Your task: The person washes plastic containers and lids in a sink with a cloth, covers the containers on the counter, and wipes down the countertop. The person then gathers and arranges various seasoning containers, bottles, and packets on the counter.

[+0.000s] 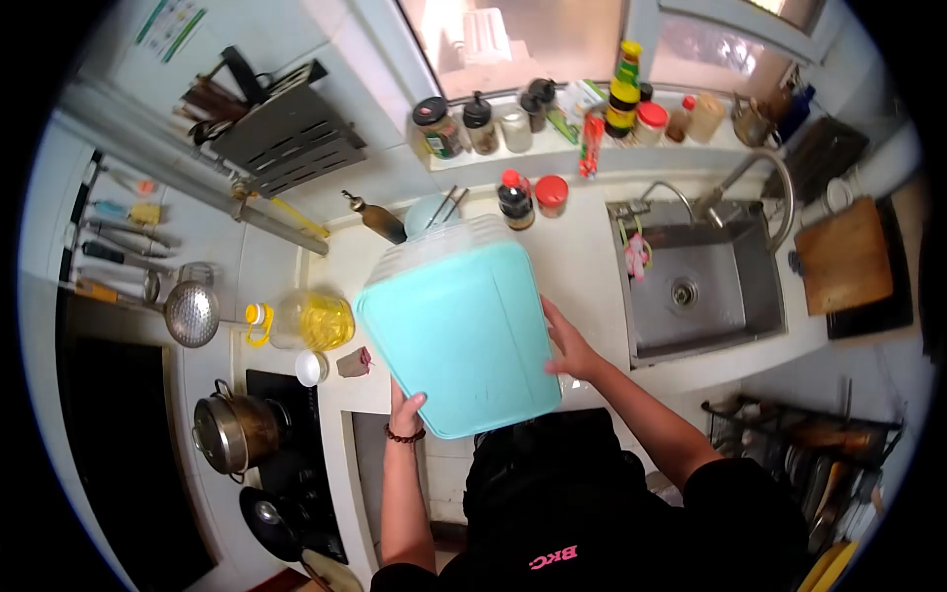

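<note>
As I follow the work remotely through the head camera, the wearer's black shirt (631, 518) fills the near edge, and just past it the left hand (404, 407), a beaded bracelet (404, 435) at its wrist, grips the near left edge of a clear plastic storage container (459, 237), thumb over the rim. The right hand (572, 347) holds the opposite side, thumb spread from fingers. By my reading, taking hold is done with both hands, while opening and letting go are not: the turquoise lid (459, 340) is on, facing up toward me. The container is over the front of the tabletop (582, 261); I cannot tell whether its underside touches. Just left of it stand a cooking-oil jug (326, 321) and a small white cup (311, 368). Farther back I see a brown bottle (378, 219), a soy sauce bottle (515, 202) and a red-lidded jar (551, 195), the steel sink (735, 321) off right, then seasoning jars (479, 125) along the windowsill (473, 166), all unhandled.
</note>
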